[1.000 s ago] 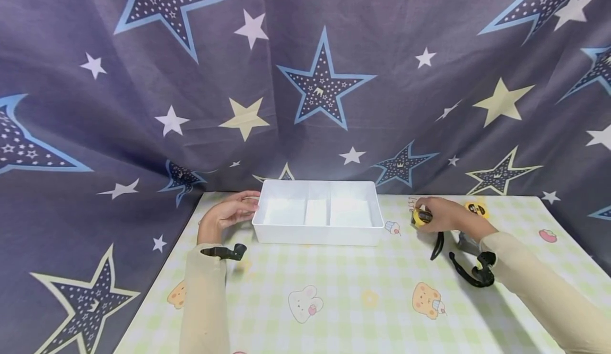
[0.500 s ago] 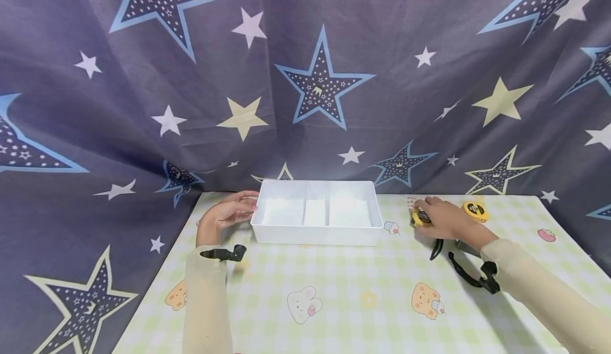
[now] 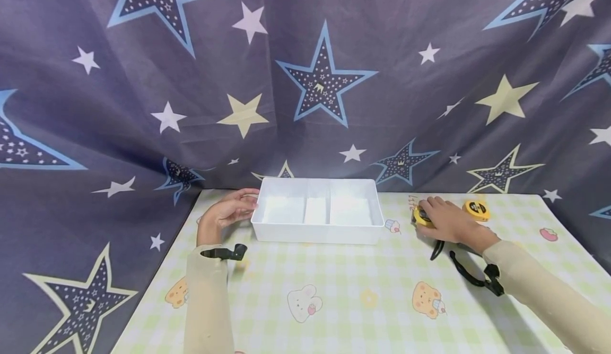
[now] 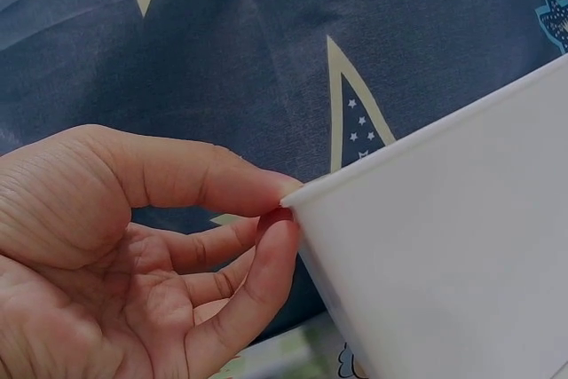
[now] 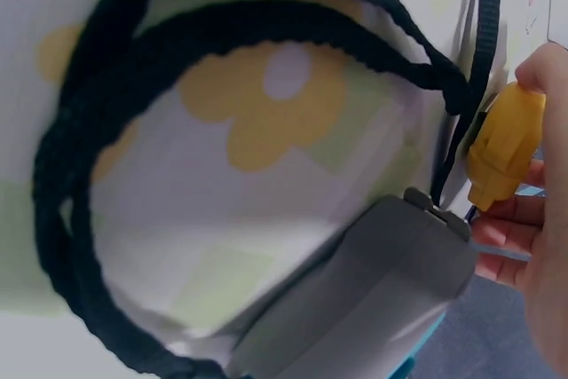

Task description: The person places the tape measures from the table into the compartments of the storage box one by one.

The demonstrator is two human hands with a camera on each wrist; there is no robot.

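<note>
My left hand is at the left end of a white divided box. In the left wrist view, the thumb and a finger of that hand pinch the corner of the box's rim. At the right of the table, my right hand grips a yellow and black tape measure. The right wrist view has this tape measure between the thumb and fingers, close to the cloth. A second yellow tape measure lies just behind the right hand.
A grey rounded object with a teal edge and a looped black strap lies under the right wrist, mostly hidden in the head view. A checked cloth covers the table. A star-patterned curtain hangs behind it.
My right hand has settled flatter over the tape measure, which stays in nearly the same place. The second tape measure shows more fully. My left hand and the box have not moved.
</note>
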